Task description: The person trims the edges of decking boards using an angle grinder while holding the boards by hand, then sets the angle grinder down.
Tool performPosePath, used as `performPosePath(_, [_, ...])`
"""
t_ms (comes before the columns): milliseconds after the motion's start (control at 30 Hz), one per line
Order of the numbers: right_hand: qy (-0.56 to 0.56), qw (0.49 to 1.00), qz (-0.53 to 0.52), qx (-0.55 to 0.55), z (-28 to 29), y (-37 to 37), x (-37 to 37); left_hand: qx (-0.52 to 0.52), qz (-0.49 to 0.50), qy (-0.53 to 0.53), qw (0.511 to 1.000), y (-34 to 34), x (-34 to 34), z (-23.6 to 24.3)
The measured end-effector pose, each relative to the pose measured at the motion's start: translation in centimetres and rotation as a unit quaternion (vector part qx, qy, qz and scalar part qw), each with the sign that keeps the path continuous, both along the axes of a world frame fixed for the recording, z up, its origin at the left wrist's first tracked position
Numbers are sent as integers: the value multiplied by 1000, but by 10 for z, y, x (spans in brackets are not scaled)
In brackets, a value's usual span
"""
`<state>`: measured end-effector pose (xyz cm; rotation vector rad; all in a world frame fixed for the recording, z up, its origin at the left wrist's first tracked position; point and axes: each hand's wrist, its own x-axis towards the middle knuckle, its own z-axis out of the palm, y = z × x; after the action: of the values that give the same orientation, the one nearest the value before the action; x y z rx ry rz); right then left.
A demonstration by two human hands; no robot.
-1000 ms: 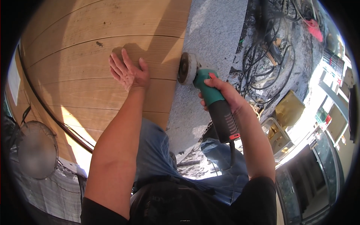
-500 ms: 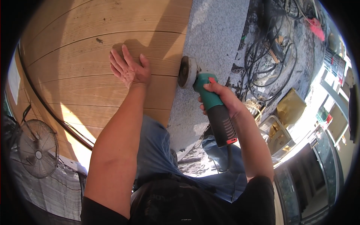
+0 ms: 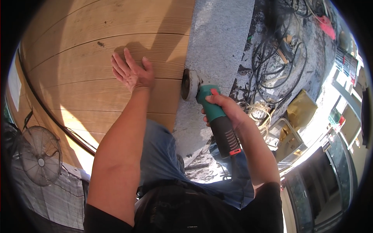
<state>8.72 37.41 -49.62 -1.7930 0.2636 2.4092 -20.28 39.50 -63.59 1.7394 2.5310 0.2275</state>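
Note:
My right hand (image 3: 222, 106) is wrapped around the green and black body of an angle grinder (image 3: 215, 112), its thumb beside the red switch. The grinder's round disc (image 3: 187, 84) stands on edge against the cut edge of the wood-grain planks, at their right side. My left hand (image 3: 133, 72) lies on the tan plank surface (image 3: 97, 66) with fingers spread, a short way left of the disc, holding nothing. Whether the disc is spinning cannot be told.
A grey speckled strip (image 3: 213, 35) runs along the planks' right edge. Tangled black cables (image 3: 268, 73) lie on the stained floor beyond it. A round fan (image 3: 40, 155) stands at lower left. A yellowish panel (image 3: 302, 106) leans at the right.
My right hand has drawn the angle grinder toward me along the plank edge and slightly left. My left hand has stayed nearly in place on the planks.

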Motion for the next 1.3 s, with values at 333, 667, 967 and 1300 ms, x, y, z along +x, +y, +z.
performPosePath(333, [14,999,-27,29,-8,61,18,4,-11,15,1000,-2,-2,-1])
performPosePath(667, [30,998,-23,55,-10,100,14,-26,2,20,999,-1,-3,1])
performPosePath(967, [59,996,-14,65,-13,113,17,-26,7,19,999,-3,-6,-3])
performPosePath(1300, [23,1000,1,18,-3,63,3,-29,14,9,999,-3,-6,-3])
